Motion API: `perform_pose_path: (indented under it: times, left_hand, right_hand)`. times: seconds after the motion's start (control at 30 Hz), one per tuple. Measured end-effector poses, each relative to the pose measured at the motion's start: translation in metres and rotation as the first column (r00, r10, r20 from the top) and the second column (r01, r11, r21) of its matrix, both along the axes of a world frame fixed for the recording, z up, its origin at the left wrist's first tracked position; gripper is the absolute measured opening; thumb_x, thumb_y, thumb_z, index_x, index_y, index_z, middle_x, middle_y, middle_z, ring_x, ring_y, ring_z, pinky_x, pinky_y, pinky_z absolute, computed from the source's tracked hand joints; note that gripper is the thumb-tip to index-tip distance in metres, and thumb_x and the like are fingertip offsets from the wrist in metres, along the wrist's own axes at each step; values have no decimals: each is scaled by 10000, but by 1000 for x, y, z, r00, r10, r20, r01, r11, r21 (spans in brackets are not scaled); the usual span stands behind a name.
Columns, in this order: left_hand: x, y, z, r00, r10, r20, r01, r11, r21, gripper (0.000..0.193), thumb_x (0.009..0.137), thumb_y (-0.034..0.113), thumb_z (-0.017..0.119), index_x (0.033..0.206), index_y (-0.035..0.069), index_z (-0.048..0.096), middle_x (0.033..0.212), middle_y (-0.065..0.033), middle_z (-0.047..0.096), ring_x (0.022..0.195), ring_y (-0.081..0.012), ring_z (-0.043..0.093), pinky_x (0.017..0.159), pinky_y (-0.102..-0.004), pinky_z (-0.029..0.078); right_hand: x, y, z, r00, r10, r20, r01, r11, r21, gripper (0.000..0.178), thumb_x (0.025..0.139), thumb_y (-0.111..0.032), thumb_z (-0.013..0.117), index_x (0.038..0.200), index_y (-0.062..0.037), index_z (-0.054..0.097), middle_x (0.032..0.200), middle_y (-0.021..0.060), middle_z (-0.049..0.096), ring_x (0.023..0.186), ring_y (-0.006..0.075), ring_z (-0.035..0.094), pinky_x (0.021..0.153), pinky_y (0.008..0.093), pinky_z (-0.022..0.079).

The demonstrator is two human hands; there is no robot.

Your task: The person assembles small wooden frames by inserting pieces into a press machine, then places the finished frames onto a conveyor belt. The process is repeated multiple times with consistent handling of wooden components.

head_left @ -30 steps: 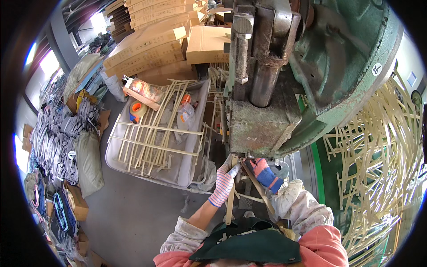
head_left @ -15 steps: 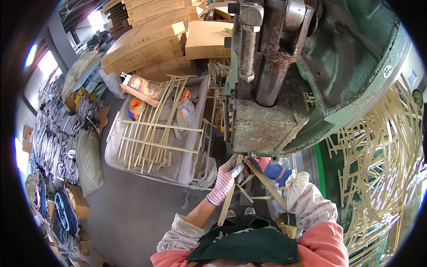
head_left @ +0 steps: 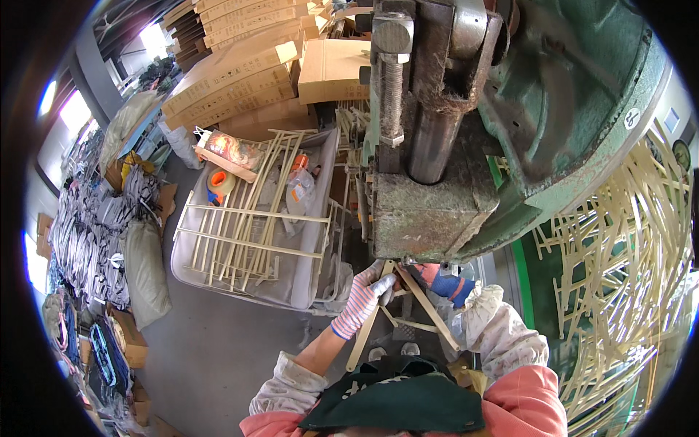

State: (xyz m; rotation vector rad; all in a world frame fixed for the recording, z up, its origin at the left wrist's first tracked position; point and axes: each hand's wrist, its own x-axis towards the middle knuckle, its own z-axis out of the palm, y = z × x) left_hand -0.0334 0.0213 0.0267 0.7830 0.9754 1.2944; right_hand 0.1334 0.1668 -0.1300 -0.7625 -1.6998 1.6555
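Below the press head, a cream frame of flat bars [head_left: 362,341] hangs with its two long bars spread apart and meeting near the top. My left hand [head_left: 362,300], in a striped glove, closes round the upper part of its left bar. On the other side, my right hand [head_left: 453,285], in a red and blue glove, grips by the top of the right bar; its fingertips are partly hidden by the bar and press. Thinner strips cross between the long bars. The green press [head_left: 433,215] with its worn steel ram stands directly over both hands.
At the left stands a pale tub [head_left: 306,273] holding cream frames, a tape roll [head_left: 220,180] and plastic bags. Cardboard boxes [head_left: 240,69] are stacked behind it. A large heap of cream strips [head_left: 619,269] lies at the right. Grey bundles [head_left: 98,233] and a sack [head_left: 145,273] line the far left.
The view has shifted a little, moving the press and tub slightly left in it. Both hands stay on the frame under the press head, with the frame's bars only slightly moved.
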Motion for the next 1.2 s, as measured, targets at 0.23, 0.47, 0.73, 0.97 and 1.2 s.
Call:
perform_pose_path:
  times: [0.23,0.47,0.73,0.97,1.2]
  left_hand:
    - [-4,3,8,997,-24,-73,22,999,-25,151,889,111,534,998,12,567,731,-35,606,475,-39,444,438,-185,335]
    - [-9,7,11,993,-67,-101,64,997,-33,130,896,143,528,864,26,577,634,-4,551,462,-45,427,449,-197,322]
    - [-15,12,22,931,-173,-321,179,984,-12,190,900,181,532,793,33,586,544,39,465,456,-35,382,444,-203,295]
    - [-20,19,12,944,-237,-229,234,971,-40,138,895,128,550,959,12,585,675,7,559,485,-40,426,442,-201,337]
    - [-19,18,3,953,-250,-172,252,968,-9,173,894,138,554,1017,20,586,649,26,523,476,-37,414,444,-202,337]
  right_hand:
    - [1,-13,29,999,-15,42,15,1000,-3,265,882,-187,587,1100,-37,595,1010,63,628,917,162,589,784,317,494]
    - [-4,-32,81,996,-7,88,0,997,78,304,868,-254,618,1095,-53,604,1012,51,631,930,154,581,777,318,489]
    - [-7,-43,117,969,-19,246,34,998,-60,344,842,-291,653,1089,-57,601,1015,46,631,897,147,592,787,320,483]
    - [-4,-44,133,959,157,237,-93,961,-259,398,858,-365,617,1110,-58,584,1008,48,638,872,140,611,812,263,448]
    - [-5,-54,133,985,24,172,-7,995,-98,319,852,-310,637,980,-18,643,802,-17,602,759,83,519,699,273,449]
